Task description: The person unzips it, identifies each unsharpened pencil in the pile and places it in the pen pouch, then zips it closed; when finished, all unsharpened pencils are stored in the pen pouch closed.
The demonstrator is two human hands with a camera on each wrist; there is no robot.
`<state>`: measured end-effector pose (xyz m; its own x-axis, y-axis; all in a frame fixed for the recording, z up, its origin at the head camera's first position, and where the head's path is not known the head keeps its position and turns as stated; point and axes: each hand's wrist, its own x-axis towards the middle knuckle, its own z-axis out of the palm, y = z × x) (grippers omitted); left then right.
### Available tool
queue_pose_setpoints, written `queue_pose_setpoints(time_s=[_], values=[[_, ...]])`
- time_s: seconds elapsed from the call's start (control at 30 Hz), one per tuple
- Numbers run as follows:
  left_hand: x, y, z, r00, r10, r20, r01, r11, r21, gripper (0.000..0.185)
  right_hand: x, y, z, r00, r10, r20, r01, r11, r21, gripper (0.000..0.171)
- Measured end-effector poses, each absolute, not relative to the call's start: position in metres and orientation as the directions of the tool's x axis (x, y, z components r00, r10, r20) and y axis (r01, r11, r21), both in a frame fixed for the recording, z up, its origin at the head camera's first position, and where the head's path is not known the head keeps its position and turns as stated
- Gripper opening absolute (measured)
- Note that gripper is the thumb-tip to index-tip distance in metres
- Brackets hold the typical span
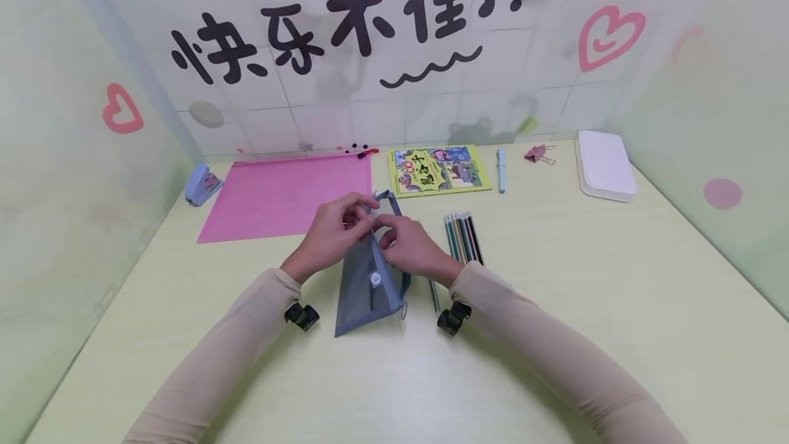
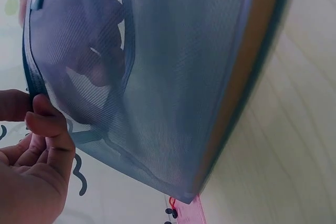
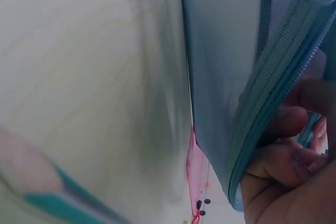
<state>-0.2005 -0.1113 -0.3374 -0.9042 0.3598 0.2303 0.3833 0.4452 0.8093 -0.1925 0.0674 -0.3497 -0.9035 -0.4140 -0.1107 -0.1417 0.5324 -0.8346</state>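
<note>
A blue-grey mesh zip pouch (image 1: 357, 297) stands tilted on the table in the head view, its zipped opening spread apart. My left hand (image 1: 335, 228) pinches the far part of the pouch's edge; in the left wrist view its thumb and finger meet at the zipper band (image 2: 34, 82). Opposite it, my right hand (image 1: 413, 245) grips the other side of the opening, its fingers curled over the toothed zipper (image 3: 278, 98) in the right wrist view. A white label (image 1: 375, 279) shows on the mesh. Beside the right wrist lies a single green pencil (image 1: 434, 297).
Several pencils (image 1: 464, 238) lie in a row right of the pouch. Along the back are a blue stapler (image 1: 202, 185), a pink zip folder (image 1: 277, 201), a yellow-green booklet (image 1: 439, 170), a light blue pen (image 1: 501, 171), a pink binder clip (image 1: 538, 153) and a white box (image 1: 606, 165).
</note>
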Motion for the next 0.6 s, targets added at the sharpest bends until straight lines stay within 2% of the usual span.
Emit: queue_pose_setpoints(time_s=[0.23, 0.43, 0.6], values=[[-0.201, -0.116, -0.337, -0.916, 0.348, 0.201, 0.354, 0.462, 0.813, 0.023, -0.197, 0.102, -0.343, -0.914, -0.399, -0.072, -0.196, 0.591, -0.783, 0.024], [-0.202, -0.116, -0.338, -0.914, 0.350, 0.205, 0.360, 0.465, 0.809, 0.023, -0.200, 0.151, -0.340, -0.910, -0.406, -0.089, -0.252, 0.710, -0.658, 0.020], [-0.202, -0.115, -0.336, -0.913, 0.358, 0.194, 0.354, 0.461, 0.814, 0.021, -0.198, 0.173, -0.345, -0.886, -0.443, -0.135, -0.302, 0.774, -0.557, 0.018]])
